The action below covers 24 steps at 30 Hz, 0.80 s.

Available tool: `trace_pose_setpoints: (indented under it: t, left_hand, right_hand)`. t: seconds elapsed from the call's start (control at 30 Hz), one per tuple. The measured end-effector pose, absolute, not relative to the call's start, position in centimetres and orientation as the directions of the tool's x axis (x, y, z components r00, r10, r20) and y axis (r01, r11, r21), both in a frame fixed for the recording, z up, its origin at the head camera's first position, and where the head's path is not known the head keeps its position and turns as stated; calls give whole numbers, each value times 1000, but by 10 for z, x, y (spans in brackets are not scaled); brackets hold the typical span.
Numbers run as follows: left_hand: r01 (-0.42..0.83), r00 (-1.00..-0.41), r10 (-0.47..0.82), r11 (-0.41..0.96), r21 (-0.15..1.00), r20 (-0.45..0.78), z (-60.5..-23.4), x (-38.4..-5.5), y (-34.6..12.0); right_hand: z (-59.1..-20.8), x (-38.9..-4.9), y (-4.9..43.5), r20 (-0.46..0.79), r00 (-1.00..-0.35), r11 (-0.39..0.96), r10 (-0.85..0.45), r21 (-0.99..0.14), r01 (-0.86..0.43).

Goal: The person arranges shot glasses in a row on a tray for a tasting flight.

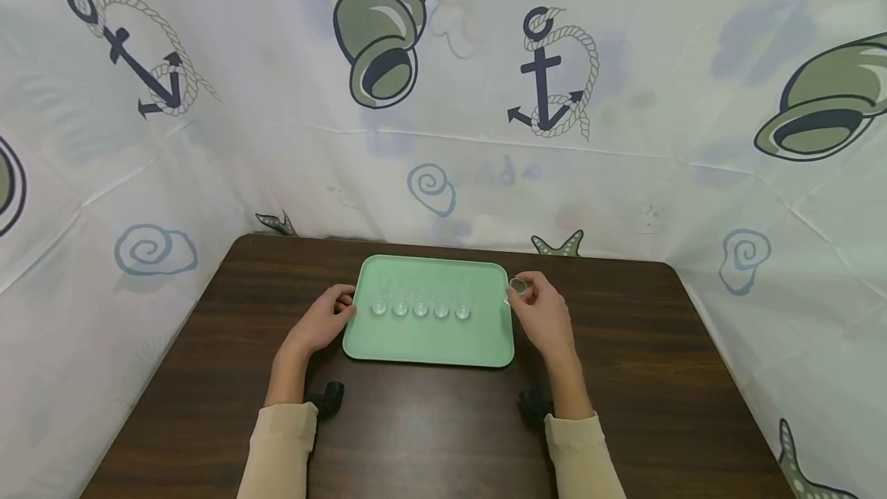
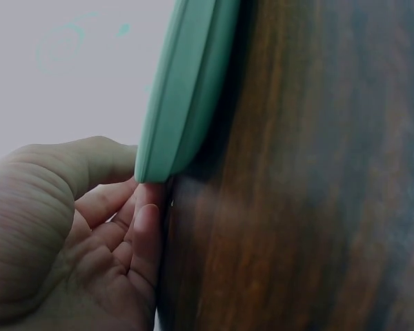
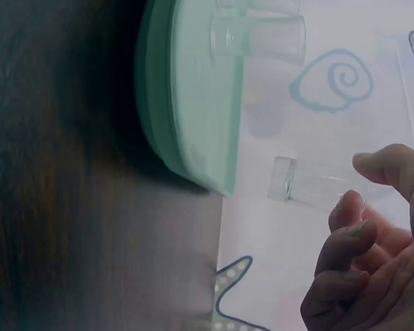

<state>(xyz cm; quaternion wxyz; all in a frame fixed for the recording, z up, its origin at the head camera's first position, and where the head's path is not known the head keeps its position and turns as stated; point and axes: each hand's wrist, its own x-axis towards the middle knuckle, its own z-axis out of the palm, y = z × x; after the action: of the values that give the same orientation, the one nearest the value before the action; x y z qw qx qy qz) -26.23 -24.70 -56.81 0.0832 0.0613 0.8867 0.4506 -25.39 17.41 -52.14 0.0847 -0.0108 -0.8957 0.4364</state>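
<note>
A light green tray lies on the dark wooden table, with several small clear shot glasses in a row across its middle. My left hand grips the tray's left rim; in the left wrist view the thumb is at the upper edge of the tray and the fingers lie below it. At the tray's right edge, my right hand pinches one more shot glass between thumb and fingertips, raised off the table. The right wrist view also catches standing glasses on the tray.
The wooden table extends around the tray on all sides. A white cloth printed with shells, anchors and starfish hangs behind and beside the table. Dark wrist-worn devices sit by both sleeves.
</note>
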Motion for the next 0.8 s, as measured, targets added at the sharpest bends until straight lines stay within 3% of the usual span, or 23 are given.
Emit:
trace_pose_setpoints:
  t: [0.8]
  left_hand:
    - [29, -978, 186, 585, 810, -100, -568, -264, -247]
  right_hand:
    - [-530, -252, 147, 64, -995, 688, -71, -720, -95]
